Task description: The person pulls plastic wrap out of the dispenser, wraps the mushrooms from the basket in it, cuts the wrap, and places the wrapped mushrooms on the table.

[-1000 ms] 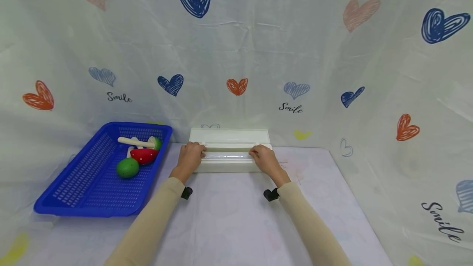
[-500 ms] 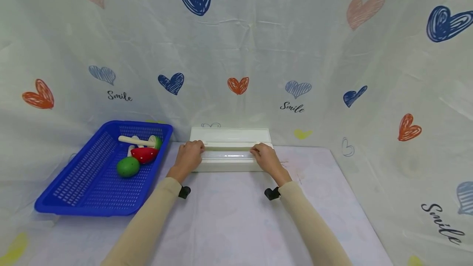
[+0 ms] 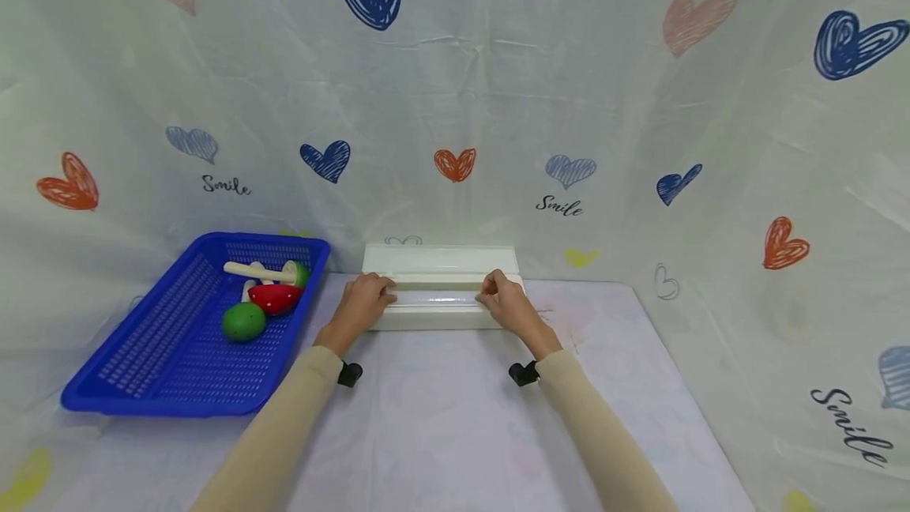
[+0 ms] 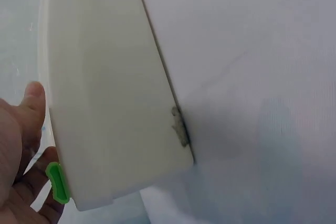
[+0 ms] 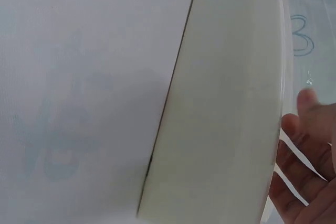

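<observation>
A long white box (image 3: 437, 320), which looks like a cling film dispenser, lies at the back of the table with its lid (image 3: 441, 259) raised. A shiny clear strip (image 3: 437, 299), apparently film, runs along its opening. My left hand (image 3: 361, 303) is at the box's left end, thumb and fingers bent over the opening. In the left wrist view, its thumb stands apart from the fingers, beside a green end piece (image 4: 58, 183). My right hand (image 3: 508, 305) is at the right end, thumb and forefinger tips close but apart in the right wrist view. Whether either touches film is unclear.
A blue plastic basket (image 3: 171, 405) stands on the left. It holds a green toy piece (image 3: 244, 321), a red spotted one (image 3: 274, 299) and a pale stick-like one (image 3: 256, 272). A curtain printed with hearts (image 3: 455, 165) hangs right behind the box.
The right hand's fingers have risen slightly and shifted a little left at the opening. The left hand has barely moved. Box and basket stay in place.
</observation>
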### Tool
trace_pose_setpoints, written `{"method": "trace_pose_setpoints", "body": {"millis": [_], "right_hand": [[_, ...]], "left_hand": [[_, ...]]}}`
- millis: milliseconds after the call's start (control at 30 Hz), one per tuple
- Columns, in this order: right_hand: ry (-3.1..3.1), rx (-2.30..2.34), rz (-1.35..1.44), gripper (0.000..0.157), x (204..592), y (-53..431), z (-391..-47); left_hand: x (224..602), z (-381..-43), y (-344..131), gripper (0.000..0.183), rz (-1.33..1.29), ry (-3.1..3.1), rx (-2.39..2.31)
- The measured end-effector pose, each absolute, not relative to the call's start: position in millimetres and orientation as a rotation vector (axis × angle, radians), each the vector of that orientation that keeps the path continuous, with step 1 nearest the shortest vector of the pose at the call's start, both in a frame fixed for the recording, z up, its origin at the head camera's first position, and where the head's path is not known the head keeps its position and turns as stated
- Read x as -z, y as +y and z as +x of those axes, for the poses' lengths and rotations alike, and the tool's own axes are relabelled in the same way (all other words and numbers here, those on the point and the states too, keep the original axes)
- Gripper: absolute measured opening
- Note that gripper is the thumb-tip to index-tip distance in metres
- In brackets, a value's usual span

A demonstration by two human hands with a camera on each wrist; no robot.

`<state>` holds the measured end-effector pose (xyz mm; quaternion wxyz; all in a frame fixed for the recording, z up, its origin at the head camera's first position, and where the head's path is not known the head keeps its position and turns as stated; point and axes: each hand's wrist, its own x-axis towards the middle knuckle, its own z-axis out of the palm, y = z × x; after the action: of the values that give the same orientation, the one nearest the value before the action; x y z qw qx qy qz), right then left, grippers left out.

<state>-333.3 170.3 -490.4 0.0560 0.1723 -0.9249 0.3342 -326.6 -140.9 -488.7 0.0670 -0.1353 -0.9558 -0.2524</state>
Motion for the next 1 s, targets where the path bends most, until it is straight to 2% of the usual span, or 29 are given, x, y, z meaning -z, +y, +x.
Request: {"method": "trace_pose_setpoints", "body": {"millis": [67,167,800,1000], "right_hand": [[-2.819,-1.019,0.53,0.014,488.6,171.1,-333.5],[-2.852,-0.915,0.532,0.012,487.3,173.1,-334.0],[-2.679,-1.018,0.516,0.009,474.7,174.2,-325.9],[-2.723,-0.986,0.54,0.018,466.4,171.9,-327.6]], "left_hand": [[487.8,-324.9,-141.2,0.018,-0.402,-2.851,0.776],[486.5,-322.5,-140.9,0.014,-0.399,-2.796,0.837],[477.3,-312.6,-149.3,0.02,-0.517,-2.638,1.004],[466.7,-310.0,-152.1,0.019,-0.499,-2.643,1.008]]}}
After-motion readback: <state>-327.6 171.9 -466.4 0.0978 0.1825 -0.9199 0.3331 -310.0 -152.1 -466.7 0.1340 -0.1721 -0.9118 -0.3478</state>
